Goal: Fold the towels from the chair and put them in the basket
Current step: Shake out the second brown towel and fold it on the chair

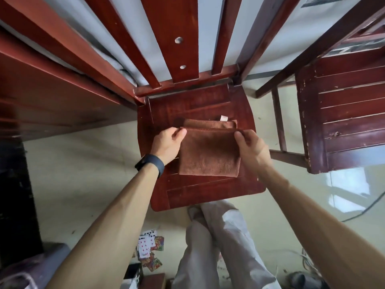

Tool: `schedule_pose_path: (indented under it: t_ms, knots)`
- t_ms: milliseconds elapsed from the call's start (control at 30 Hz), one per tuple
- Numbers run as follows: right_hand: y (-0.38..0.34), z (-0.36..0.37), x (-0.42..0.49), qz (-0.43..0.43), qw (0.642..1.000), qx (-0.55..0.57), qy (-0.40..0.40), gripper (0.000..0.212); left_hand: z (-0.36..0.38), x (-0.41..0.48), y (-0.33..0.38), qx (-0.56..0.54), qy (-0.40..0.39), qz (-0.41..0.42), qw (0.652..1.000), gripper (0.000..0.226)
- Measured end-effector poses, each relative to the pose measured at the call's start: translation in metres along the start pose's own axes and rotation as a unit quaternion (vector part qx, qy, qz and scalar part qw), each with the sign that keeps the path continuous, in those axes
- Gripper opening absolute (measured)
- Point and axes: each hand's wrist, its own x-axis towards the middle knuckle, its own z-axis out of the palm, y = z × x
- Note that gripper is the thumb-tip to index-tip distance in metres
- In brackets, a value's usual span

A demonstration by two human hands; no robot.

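pinching towel [208,155] far corners: left hand [168,142], right hand [250,146]; seat [208,192] visible around.

The towel [208,155] is brown cloth, matt, with a short fuzzy nap and a stitched hem along its upper edge. The chair [198,105] is dark red wood under a glossy varnish, scuffed on the seat. The second chair [343,113] is the same lacquered wood, chipped pale along its edges. The floor [83,163] is pale, smooth and shiny — it mirrors light. The wristband [149,162] looks dark and matt; the trousers [229,247] are pale, creased cloth.
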Motion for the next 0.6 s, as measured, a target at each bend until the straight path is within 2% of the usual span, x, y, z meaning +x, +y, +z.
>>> schedule_pose_path:
  t_ms: [300, 467, 533, 600]
  knots:
    - [0.001, 0.024, 0.049, 0.018, 0.998, -0.046, 0.027, 0.039, 0.026, 0.046, -0.002, 0.041, 0.023, -0.032, 0.998, 0.044]
    - [0.001, 0.030, 0.057, 0.038, 0.993, -0.095, 0.050, 0.042, 0.031, 0.045, 0.003, 0.124, 0.072, -0.043, 0.989, 0.044]
    - [-0.002, 0.030, 0.050, 0.046, 0.992, -0.083, 0.083, 0.039, 0.036, 0.033, 0.005, 0.131, 0.123, -0.008, 0.984, 0.042]
    - [0.000, 0.030, 0.032, -0.023, 0.984, -0.097, 0.146, 0.035, 0.045, 0.014, -0.001, 0.185, 0.189, 0.083, 0.961, 0.044]
